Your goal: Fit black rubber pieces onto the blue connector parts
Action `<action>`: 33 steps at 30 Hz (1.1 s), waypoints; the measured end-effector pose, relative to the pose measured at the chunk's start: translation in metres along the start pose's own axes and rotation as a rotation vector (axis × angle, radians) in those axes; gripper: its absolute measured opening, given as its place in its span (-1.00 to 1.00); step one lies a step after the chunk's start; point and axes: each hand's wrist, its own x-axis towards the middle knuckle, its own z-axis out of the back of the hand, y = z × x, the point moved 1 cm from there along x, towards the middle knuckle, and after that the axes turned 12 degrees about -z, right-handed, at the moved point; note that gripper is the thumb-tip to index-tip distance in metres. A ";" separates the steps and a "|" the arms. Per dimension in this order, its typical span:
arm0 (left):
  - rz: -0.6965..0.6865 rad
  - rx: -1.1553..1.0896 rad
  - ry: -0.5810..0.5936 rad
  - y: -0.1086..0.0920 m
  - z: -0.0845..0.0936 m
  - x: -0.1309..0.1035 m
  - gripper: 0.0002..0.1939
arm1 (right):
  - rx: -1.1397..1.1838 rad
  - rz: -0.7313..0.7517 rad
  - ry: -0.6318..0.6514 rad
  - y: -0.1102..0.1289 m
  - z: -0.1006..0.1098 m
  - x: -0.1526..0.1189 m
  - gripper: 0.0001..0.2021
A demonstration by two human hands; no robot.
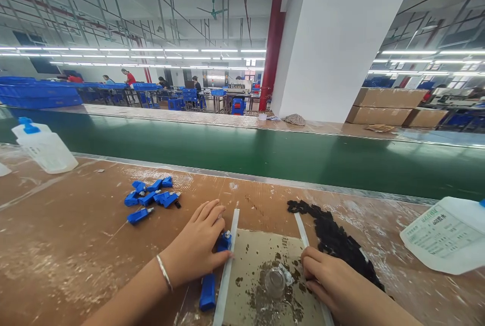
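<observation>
Two hands are working at our bench: our left hand (197, 247) is pinching a blue connector (224, 241) shut between thumb and fingers at the mat's left white strip (227, 270), seemingly to steady it, while another blue piece (207, 291) is lying just below. Our right hand (333, 285) is resting curled at the stained mat (261, 265) beside the heap of black parts (337, 242), apparently kept within reach; whether it is gripping anything we cannot tell. More blue connectors (151, 198) are waiting farther left.

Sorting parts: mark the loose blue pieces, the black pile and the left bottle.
blue pieces (151, 198), head view, middle of the cluster.
black pile (337, 242), head view, middle of the heap.
left bottle (47, 151), head view, clear body.
</observation>
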 end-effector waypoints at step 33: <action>0.273 -1.716 -0.118 -0.050 -0.005 0.005 -0.62 | 0.579 0.470 -0.261 0.012 -0.009 0.000 -0.65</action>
